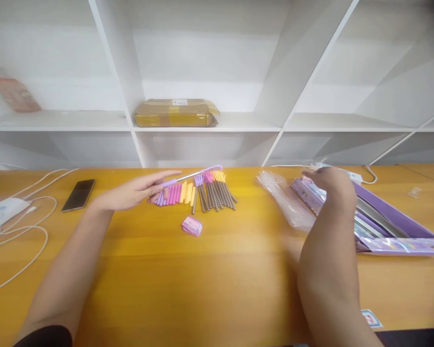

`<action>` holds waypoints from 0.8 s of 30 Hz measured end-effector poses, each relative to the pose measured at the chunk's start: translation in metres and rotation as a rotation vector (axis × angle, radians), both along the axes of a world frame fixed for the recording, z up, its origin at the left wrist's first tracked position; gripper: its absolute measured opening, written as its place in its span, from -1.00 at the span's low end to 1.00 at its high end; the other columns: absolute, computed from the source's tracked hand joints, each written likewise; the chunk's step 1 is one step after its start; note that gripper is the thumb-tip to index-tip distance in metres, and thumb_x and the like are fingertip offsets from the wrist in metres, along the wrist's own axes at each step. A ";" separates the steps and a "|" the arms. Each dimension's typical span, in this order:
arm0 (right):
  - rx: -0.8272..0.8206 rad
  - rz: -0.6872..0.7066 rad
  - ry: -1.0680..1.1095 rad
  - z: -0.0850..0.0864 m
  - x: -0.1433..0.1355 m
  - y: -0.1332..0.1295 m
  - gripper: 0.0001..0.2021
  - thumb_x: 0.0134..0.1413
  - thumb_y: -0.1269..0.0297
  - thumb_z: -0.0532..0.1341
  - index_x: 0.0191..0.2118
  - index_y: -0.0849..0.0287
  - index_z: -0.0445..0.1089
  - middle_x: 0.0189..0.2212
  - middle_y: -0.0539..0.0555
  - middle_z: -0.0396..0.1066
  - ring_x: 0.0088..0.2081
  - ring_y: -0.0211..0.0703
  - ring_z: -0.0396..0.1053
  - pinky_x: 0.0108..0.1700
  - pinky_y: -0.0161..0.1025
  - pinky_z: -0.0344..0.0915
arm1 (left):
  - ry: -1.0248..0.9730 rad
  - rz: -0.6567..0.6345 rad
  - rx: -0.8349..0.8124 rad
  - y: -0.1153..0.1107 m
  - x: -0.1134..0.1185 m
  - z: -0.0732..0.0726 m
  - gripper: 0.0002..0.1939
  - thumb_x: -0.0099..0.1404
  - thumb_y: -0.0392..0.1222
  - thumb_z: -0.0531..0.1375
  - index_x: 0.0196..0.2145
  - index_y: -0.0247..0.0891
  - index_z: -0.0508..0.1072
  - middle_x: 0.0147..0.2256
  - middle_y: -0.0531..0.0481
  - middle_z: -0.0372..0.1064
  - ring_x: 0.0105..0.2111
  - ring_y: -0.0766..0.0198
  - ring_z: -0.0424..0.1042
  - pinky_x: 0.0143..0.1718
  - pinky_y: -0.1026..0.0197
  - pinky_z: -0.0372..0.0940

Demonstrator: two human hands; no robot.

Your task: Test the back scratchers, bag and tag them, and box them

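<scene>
From here, my left hand [139,191] pinches a purple back scratcher [171,182] beyond the pink cards [192,226]; I can't tell my right hand [331,180]'s grip. Right of the cards (their print unreadable) lie a plastic bag [287,200] and purple box [386,210], part-hidden by that forearm [331,260].

We are finding the print on the pink cards [192,226] too small to read. Left of the cards, our left hand [139,190] is hiding one end of the purple-handled stick [188,177] and part of the handle row [176,193]; farther left, the edge is cutting off a power strip [7,213]. Right of the cards, our blurred right hand [331,183] is concealing most of its fingers, and our right forearm [329,270] is covering part of the purple box [390,208].
</scene>
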State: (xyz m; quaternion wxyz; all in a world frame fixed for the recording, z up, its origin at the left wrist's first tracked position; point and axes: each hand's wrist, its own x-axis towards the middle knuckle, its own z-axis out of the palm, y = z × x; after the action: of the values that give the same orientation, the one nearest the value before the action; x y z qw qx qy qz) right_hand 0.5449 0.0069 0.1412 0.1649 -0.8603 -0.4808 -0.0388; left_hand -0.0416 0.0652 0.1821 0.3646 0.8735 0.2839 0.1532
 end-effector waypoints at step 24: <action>0.345 1.063 0.122 0.031 -0.305 -0.056 -0.79 0.41 0.05 0.26 -0.06 0.07 0.42 -0.25 0.00 0.51 -0.36 -0.23 0.39 -0.37 -0.29 0.08 | -0.407 0.199 -0.119 -0.053 0.060 -0.015 -0.65 0.50 0.07 0.23 -0.10 -0.26 0.67 -0.38 -0.02 0.42 -0.43 0.29 0.50 -0.36 0.22 0.50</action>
State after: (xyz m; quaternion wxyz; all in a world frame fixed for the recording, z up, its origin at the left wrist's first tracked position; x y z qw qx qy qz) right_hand 0.2401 -0.0496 0.1723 0.3275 -0.4609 -0.8245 0.0215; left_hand 0.0184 0.0125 0.1674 0.4481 0.7693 0.2980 0.3443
